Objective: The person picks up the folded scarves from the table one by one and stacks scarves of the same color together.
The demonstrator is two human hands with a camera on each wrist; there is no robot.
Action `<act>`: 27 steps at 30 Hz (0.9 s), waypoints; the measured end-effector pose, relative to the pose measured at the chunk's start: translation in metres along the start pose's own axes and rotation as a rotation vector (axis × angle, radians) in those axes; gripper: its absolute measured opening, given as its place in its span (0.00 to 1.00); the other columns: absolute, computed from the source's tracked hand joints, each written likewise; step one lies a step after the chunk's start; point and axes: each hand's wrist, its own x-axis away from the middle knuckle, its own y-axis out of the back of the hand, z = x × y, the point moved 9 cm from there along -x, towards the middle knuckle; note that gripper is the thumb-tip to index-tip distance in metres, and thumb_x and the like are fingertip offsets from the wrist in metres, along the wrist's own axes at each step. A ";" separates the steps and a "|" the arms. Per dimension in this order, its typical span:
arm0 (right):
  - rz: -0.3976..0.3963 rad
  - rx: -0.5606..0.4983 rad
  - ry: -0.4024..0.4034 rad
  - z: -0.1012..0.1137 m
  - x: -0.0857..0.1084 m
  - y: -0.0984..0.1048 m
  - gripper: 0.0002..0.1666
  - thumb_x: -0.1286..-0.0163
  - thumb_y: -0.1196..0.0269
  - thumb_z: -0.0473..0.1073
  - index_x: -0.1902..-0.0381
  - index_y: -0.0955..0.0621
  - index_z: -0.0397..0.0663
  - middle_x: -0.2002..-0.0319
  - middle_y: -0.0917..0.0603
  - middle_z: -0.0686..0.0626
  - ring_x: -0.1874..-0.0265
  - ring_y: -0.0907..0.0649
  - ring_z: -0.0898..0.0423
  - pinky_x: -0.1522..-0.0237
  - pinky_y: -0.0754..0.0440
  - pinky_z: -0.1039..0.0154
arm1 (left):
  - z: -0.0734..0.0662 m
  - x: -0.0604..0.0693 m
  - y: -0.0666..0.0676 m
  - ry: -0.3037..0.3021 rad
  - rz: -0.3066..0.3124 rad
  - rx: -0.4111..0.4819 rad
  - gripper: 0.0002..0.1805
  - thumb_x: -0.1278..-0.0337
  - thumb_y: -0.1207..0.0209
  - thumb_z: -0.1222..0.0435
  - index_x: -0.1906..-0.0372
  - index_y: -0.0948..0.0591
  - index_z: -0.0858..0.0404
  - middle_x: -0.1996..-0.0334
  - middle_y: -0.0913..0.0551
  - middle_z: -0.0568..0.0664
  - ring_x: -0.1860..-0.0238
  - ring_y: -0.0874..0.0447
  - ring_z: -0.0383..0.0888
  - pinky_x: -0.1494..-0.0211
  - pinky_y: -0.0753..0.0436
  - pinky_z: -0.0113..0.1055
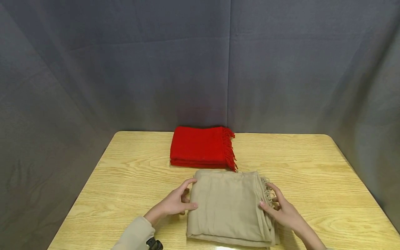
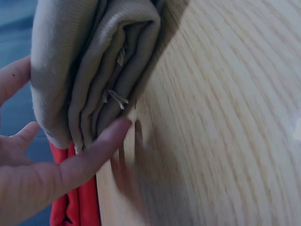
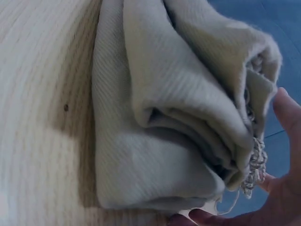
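Observation:
A folded beige fringed scarf [image 1: 228,205] lies at the front middle of the table, its layers stacked and its fringe along the right side. My left hand [image 1: 175,201] is at its left edge, thumb and forefinger spread apart against the folds; the left wrist view shows the layered beige scarf [image 2: 94,61] beside these fingers. At the fringed edge, my right hand [image 1: 282,210] has its thumb and forefinger spread against the cloth. Up close, the right wrist view shows uneven folds of the scarf [image 3: 174,84] and knotted fringe by the right fingers, partly cut off by the frame.
A folded red fringed scarf [image 1: 198,146] lies behind the beige one, fringe to the right. The wooden table [image 1: 134,166] has grey-blue cloth [image 1: 156,76] hanging behind it and at both sides. A dark band [image 1: 154,243] is on the left wrist.

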 end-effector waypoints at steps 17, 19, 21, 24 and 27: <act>0.001 -0.242 0.036 -0.007 -0.008 -0.013 0.48 0.38 0.40 0.42 0.31 0.58 0.53 0.51 0.35 0.29 0.56 0.30 0.43 0.67 0.28 0.57 | 0.006 -0.010 -0.013 0.056 0.096 0.253 0.48 0.53 0.37 0.73 0.31 0.50 0.44 0.58 0.31 0.63 0.65 0.23 0.50 0.75 0.21 0.42; -0.016 -0.225 0.074 -0.004 -0.007 -0.013 0.46 0.37 0.41 0.41 0.31 0.57 0.50 0.47 0.39 0.26 0.51 0.34 0.38 0.64 0.29 0.55 | 0.004 -0.011 -0.013 0.038 0.093 0.216 0.48 0.53 0.37 0.73 0.31 0.50 0.45 0.59 0.32 0.62 0.66 0.24 0.49 0.76 0.22 0.39; -0.025 -0.207 0.105 -0.001 -0.007 -0.012 0.45 0.36 0.42 0.40 0.31 0.56 0.49 0.45 0.41 0.25 0.47 0.37 0.32 0.62 0.28 0.51 | 0.001 -0.011 -0.013 0.011 0.094 0.180 0.48 0.53 0.37 0.73 0.30 0.50 0.47 0.58 0.32 0.62 0.65 0.25 0.48 0.74 0.23 0.37; -0.026 -0.195 0.169 0.006 -0.005 -0.012 0.44 0.36 0.42 0.40 0.31 0.54 0.48 0.39 0.47 0.25 0.43 0.41 0.27 0.56 0.31 0.36 | -0.002 -0.012 -0.013 -0.023 0.094 0.147 0.47 0.52 0.38 0.73 0.30 0.50 0.51 0.56 0.33 0.63 0.62 0.26 0.49 0.68 0.23 0.36; -0.020 -0.170 0.234 0.014 -0.003 -0.013 0.44 0.38 0.40 0.40 0.31 0.51 0.48 0.35 0.49 0.28 0.40 0.46 0.26 0.53 0.41 0.28 | -0.002 -0.013 -0.013 -0.033 0.097 0.149 0.46 0.52 0.38 0.73 0.30 0.49 0.53 0.54 0.33 0.63 0.58 0.26 0.49 0.61 0.23 0.38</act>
